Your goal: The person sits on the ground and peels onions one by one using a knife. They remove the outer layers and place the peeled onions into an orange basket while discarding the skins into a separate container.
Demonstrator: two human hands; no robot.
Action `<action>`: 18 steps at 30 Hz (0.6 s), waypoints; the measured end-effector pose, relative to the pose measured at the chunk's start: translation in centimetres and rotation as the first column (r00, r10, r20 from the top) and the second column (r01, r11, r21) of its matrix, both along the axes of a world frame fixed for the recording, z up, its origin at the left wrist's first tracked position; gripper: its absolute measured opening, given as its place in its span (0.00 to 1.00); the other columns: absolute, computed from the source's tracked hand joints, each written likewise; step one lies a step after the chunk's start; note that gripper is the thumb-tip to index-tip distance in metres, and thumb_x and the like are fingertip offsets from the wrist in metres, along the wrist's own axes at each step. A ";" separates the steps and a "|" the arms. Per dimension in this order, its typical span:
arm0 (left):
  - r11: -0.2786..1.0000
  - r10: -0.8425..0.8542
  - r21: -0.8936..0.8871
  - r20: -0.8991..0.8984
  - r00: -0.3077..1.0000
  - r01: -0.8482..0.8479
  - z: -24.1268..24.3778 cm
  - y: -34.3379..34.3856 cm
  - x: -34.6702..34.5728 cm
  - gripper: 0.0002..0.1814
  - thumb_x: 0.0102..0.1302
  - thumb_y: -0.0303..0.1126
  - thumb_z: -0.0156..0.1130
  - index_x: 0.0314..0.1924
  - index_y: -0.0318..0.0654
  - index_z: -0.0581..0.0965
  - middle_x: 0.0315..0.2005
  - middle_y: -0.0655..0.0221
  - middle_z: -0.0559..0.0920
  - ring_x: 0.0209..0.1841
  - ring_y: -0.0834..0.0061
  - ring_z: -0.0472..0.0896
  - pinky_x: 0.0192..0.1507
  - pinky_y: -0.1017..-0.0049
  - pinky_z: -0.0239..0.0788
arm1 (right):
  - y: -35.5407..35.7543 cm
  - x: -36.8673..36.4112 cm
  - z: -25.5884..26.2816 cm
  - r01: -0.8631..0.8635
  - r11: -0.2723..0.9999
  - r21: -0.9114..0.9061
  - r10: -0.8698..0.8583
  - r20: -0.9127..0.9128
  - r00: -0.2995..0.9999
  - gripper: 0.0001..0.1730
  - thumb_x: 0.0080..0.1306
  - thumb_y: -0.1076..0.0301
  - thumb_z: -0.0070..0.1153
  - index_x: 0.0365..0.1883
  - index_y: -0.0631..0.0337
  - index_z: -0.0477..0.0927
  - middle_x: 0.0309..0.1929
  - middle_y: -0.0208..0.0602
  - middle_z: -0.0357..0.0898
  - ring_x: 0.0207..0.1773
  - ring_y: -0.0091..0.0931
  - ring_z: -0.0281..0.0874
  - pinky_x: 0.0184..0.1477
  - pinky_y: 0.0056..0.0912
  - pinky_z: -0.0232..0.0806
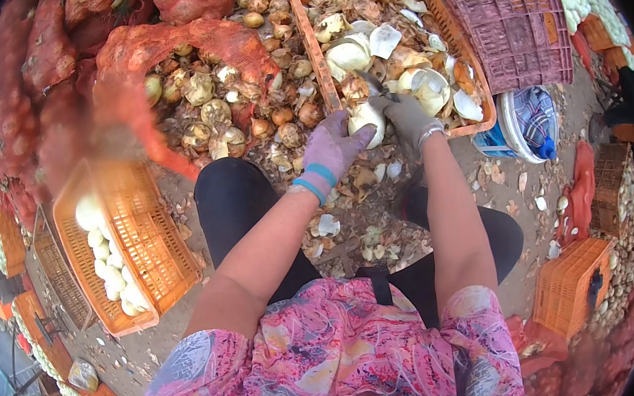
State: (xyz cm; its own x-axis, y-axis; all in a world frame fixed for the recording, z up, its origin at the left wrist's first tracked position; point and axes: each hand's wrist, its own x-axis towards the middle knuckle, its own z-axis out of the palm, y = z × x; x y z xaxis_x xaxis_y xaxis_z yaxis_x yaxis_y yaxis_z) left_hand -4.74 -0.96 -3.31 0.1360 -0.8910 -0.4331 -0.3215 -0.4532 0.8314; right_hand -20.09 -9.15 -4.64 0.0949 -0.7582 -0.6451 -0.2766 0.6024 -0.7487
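My left hand [333,147], in a purple glove with a blue cuff, grips a pale peeled onion [366,125] over the near edge of an orange plastic crate [316,38]. Close beside it on the right, my right hand [405,119], in a grey glove, is closed around a knife whose dark blade [369,82] points up and left over the crate. Its handle is hidden by the fingers. Brown skins and white onion peelings [385,41] fill much of the crate. Unpeeled onions [216,112] spill from an open red mesh sack [122,58] to the left.
At left an orange crate [160,247] holds peeled white onions [115,270]. Full mesh sacks [47,59] are piled behind it. A purple crate [508,14] and a white bucket with cloth [513,129] stand at right. Peelings litter the ground. Another orange crate [571,285] stands lower right.
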 end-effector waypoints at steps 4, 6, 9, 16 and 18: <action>0.999 0.043 0.001 -0.012 0.999 -0.043 -1.1 -0.2 0.2 0.41 0.56 0.45 0.72 0.63 0.28 0.67 0.51 0.51 0.80 0.52 0.61 0.81 0.52 0.69 0.72 | -1.1 -0.2 -0.7 -0.116 0.986 0.119 0.101 0.124 0.987 0.19 0.64 0.55 0.60 0.42 0.63 0.78 0.25 0.30 0.74 0.22 0.24 0.68 0.25 0.30 0.65; 0.988 0.148 0.078 -0.257 0.955 -0.133 -1.4 -0.1 0.4 0.37 0.59 0.40 0.70 0.63 0.29 0.67 0.47 0.54 0.81 0.47 0.62 0.82 0.43 0.70 0.77 | -0.4 -0.6 -1.6 -0.140 0.989 0.052 0.126 0.215 0.968 0.19 0.64 0.55 0.61 0.41 0.64 0.77 0.25 0.29 0.74 0.22 0.23 0.67 0.24 0.30 0.64; 0.947 0.319 0.271 -0.705 0.633 -0.174 1.1 0.2 1.6 0.30 0.63 0.30 0.64 0.63 0.32 0.64 0.47 0.58 0.80 0.47 0.62 0.83 0.33 0.69 0.83 | 1.4 -0.6 -1.8 -0.146 0.984 -0.101 0.168 0.257 0.952 0.19 0.64 0.55 0.61 0.42 0.63 0.77 0.24 0.28 0.73 0.20 0.21 0.67 0.21 0.28 0.63; 0.988 0.155 0.147 -0.971 0.183 -0.056 1.6 2.2 3.3 0.22 0.66 0.32 0.60 0.58 0.35 0.69 0.51 0.59 0.79 0.49 0.63 0.83 0.38 0.67 0.85 | 5.2 -0.1 3.8 0.154 0.986 0.059 -0.163 0.493 0.854 0.18 0.63 0.62 0.61 0.48 0.62 0.76 0.32 0.33 0.78 0.23 0.21 0.74 0.20 0.22 0.66; 0.982 0.182 0.169 -0.967 0.178 -0.086 2.0 2.5 3.2 0.21 0.66 0.32 0.60 0.58 0.37 0.70 0.50 0.60 0.80 0.48 0.64 0.83 0.38 0.66 0.84 | 6.4 0.4 3.2 0.279 0.957 -0.076 -0.198 0.528 0.826 0.19 0.63 0.65 0.61 0.49 0.63 0.74 0.34 0.34 0.79 0.25 0.21 0.75 0.22 0.22 0.68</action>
